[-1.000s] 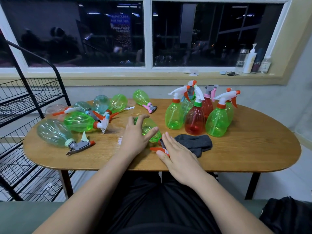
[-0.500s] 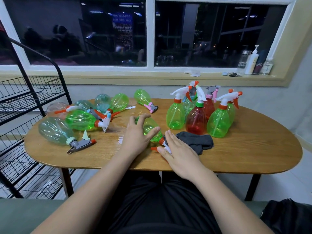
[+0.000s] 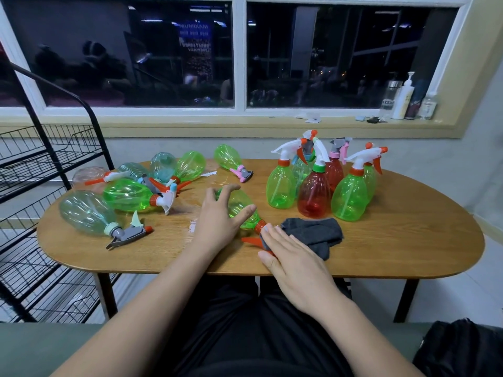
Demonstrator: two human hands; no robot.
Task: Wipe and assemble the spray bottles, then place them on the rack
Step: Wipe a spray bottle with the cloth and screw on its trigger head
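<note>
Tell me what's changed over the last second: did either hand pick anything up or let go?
Nothing visibly changed. The left hand still cups the lying green bottle, and the right hand still lies flat over its sprayer head beside the grey cloth. The other bottles have not moved; only the camera view shifted slightly.

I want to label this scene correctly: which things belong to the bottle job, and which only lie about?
Job: green bottle in the left hand, right hand, cloth, standing bottles, lying bottles, rack.
Lying about: pump bottle, keys, bag.
</note>
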